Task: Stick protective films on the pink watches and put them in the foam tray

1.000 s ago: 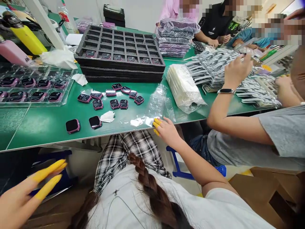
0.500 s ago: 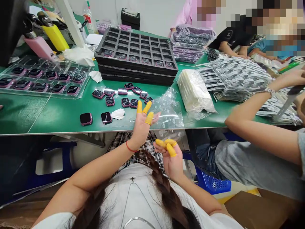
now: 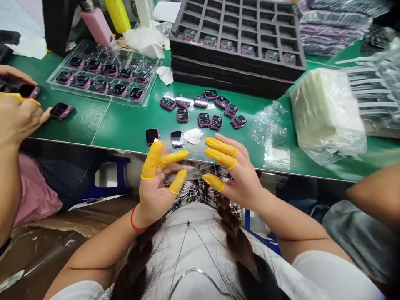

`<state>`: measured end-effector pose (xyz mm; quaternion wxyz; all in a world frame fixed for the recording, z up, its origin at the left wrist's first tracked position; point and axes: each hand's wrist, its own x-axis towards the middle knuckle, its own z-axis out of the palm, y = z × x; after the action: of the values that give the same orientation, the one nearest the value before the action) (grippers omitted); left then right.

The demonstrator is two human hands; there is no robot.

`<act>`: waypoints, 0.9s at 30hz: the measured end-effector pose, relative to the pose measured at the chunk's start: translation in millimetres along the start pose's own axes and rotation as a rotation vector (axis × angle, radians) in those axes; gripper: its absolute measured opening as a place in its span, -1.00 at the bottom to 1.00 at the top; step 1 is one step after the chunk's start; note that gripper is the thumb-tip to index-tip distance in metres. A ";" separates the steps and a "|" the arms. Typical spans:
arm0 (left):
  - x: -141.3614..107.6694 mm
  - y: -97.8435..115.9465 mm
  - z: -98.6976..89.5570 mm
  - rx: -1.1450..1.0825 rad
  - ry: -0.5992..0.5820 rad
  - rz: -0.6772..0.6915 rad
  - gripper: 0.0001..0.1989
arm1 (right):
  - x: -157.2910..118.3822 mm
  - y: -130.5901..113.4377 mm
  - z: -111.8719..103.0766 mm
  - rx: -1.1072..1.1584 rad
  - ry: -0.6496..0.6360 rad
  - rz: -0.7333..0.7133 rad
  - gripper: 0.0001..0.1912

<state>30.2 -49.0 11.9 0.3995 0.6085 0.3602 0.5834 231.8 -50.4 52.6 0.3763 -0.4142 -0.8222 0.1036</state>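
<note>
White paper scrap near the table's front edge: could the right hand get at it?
Probably yes: the paper scrap lies just beyond the right hand and looks uncovered, though clear film may occupy its fingers.

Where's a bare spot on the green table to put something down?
The biggest is on the green table, between the clear tray and front edge. A small strip lies before the white bag. It's crowded where loose watches spread before the black foam trays.

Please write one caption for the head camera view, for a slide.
Two hands in yellow finger covers, left and right, hold clear film before watch faces on a green table.
</note>
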 end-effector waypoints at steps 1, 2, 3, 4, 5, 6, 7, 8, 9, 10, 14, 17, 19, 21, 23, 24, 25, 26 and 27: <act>-2.9 -2.0 -4.3 0.013 0.024 0.021 -0.25 | 9.9 -0.1 6.8 0.039 -0.065 0.021 -0.51; -5.0 -4.0 -8.2 0.023 0.049 0.039 -0.24 | 16.7 0.7 13.7 0.102 -0.133 0.071 -0.53; -6.6 -5.9 -12.0 0.029 0.073 0.052 -0.24 | 20.8 2.2 20.4 0.191 -0.195 0.146 -0.57; -7.6 -7.3 -15.6 0.034 0.094 0.050 -0.26 | 23.0 4.2 26.7 0.301 -0.250 0.242 -0.60; -8.1 -8.4 -19.0 0.036 0.115 0.035 -0.28 | 23.8 6.5 32.4 0.428 -0.299 0.350 -0.63; -8.1 -9.0 -22.3 0.033 0.128 -0.007 -0.30 | 24.1 8.9 37.4 0.564 -0.343 0.456 -0.65; -7.8 -9.3 -25.4 0.023 0.132 -0.063 -0.32 | 24.4 11.5 41.6 0.690 -0.388 0.547 -0.66; -7.1 -9.6 -28.4 0.008 0.127 -0.125 -0.33 | 25.1 14.2 44.8 0.784 -0.431 0.614 -0.66; -6.2 -10.0 -31.2 -0.004 0.118 -0.186 -0.34 | 26.5 17.1 47.0 0.832 -0.468 0.649 -0.64; -5.0 -10.9 -34.0 -0.010 0.104 -0.236 -0.33 | 28.8 20.3 48.1 0.832 -0.493 0.655 -0.63; 0.4 -19.5 -42.8 0.002 0.056 -0.256 -0.32 | 43.8 34.2 45.5 0.533 -0.435 0.541 -0.77; 3.0 -28.1 -45.6 0.019 0.030 -0.209 -0.32 | 54.5 42.1 44.1 0.431 -0.419 0.461 -0.94; 3.3 -32.3 -45.5 0.044 0.029 -0.214 -0.31 | 58.9 44.7 45.2 0.427 -0.457 0.432 -0.93; 3.1 -34.8 -44.9 0.061 0.032 -0.242 -0.31 | 62.0 45.8 46.5 0.422 -0.488 0.417 -0.91; 3.1 -36.0 -45.3 0.068 0.016 -0.286 -0.31 | 65.5 46.7 46.4 0.435 -0.491 0.396 -0.89; 3.4 -36.1 -46.2 0.070 0.003 -0.314 -0.32 | 67.9 47.8 45.8 0.457 -0.483 0.398 -0.88; 3.8 -36.0 -47.6 0.073 -0.007 -0.347 -0.33 | 70.8 49.5 45.0 0.489 -0.468 0.417 -0.88; 4.5 -35.6 -49.5 0.079 -0.012 -0.382 -0.35 | 74.1 52.0 44.4 0.527 -0.445 0.454 -0.88; 5.5 -35.0 -51.6 0.090 -0.017 -0.412 -0.37 | 77.6 55.3 44.3 0.563 -0.416 0.506 -0.89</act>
<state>-20.0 -25.9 -17.6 0.4858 0.5440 0.4992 0.4678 205.0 49.9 36.5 0.2636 -0.4542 -0.6928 0.4943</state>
